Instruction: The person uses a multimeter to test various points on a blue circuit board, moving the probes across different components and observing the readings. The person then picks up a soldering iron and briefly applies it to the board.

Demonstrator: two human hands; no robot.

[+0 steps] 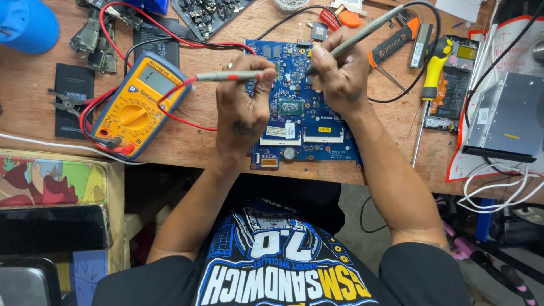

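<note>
A blue circuit board (309, 122) lies on the wooden bench in front of me. My left hand (243, 107) is shut on a grey test probe (229, 75) with a red lead, its tip pointing at the board's upper middle. My right hand (340, 73) grips a second grey probe (365, 35) with a black lead, its tip touching the board close to the first. Both leads run to a yellow multimeter (136, 105) lying to the left of the board.
A yellow-handled screwdriver (432, 76) and an orange-handled one (394, 45) lie right of the board. A grey metal drive (507, 116) sits far right, a blue cap (25, 24) at the top left, and small black parts (73, 85) beside the multimeter.
</note>
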